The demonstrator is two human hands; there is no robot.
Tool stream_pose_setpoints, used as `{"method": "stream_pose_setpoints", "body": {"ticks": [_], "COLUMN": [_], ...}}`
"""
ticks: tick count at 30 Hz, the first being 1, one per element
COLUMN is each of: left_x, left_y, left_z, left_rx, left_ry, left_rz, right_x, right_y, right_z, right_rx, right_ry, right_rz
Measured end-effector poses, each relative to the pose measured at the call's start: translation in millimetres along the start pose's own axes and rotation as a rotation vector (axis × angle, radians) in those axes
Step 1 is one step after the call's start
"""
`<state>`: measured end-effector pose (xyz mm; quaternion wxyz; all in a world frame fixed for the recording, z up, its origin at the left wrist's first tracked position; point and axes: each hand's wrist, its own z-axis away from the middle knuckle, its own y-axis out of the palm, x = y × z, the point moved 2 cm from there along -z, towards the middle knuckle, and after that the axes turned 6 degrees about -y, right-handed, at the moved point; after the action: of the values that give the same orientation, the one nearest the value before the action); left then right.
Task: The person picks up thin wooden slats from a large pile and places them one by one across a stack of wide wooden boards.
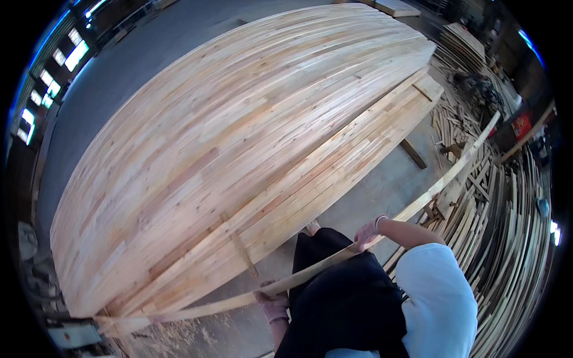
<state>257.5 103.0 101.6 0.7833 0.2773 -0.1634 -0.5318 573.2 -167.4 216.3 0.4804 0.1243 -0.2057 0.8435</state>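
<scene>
A long, pale wooden strip (pixel 319 268) runs across my front, from the lower left up to the far right. My left hand (pixel 273 305), in a pinkish glove, is closed round it near my left thigh. Farther along, my right hand (pixel 366 233), gloved alike, grips the same strip in front of my right hip. Beyond the strip lies a narrow stack of planks (pixel 334 173), with a short crosspiece (pixel 242 249) near its close end. The strip's left end reaches the near corner of this stack.
Wide layered wooden panels (pixel 227 125) fill the middle, beside the planks. Many loose strips (pixel 501 238) lie piled on my right, with scrap offcuts (pixel 450 125) farther back. A dark wooden bar (pixel 413 154) juts out onto the concrete floor. Sawdust (pixel 197 337) covers the floor at lower left.
</scene>
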Motion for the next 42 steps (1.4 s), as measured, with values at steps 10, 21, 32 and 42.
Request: {"method": "stream_pose_setpoints", "body": {"ticks": [10,21,32,42], "left_x": [-10.7,38.9,93.7,108.5], "left_y": [-41.6,10.9,39.4,-3.0], "left_z": [-4.1,22.8,39.3,6.1], "left_rx": [0.025,-0.071,-0.144,-0.204], "left_ry": [0.017,0.242,0.378,0.289], "left_rz": [0.255,0.19,0.347,-0.054], "right_x": [-171.1,-272.7,-312.6,-344.6], "right_y": [43.8,42.5,0.4,-1.4], "right_z": [55.2,13.5,10.5,-54.6], "right_rx": [-0.14,-0.547,-0.81,-1.097], "right_ry": [0.522,-0.144,-0.24,-0.443], "right_rz": [0.413,0.768,0.69,1.385]}}
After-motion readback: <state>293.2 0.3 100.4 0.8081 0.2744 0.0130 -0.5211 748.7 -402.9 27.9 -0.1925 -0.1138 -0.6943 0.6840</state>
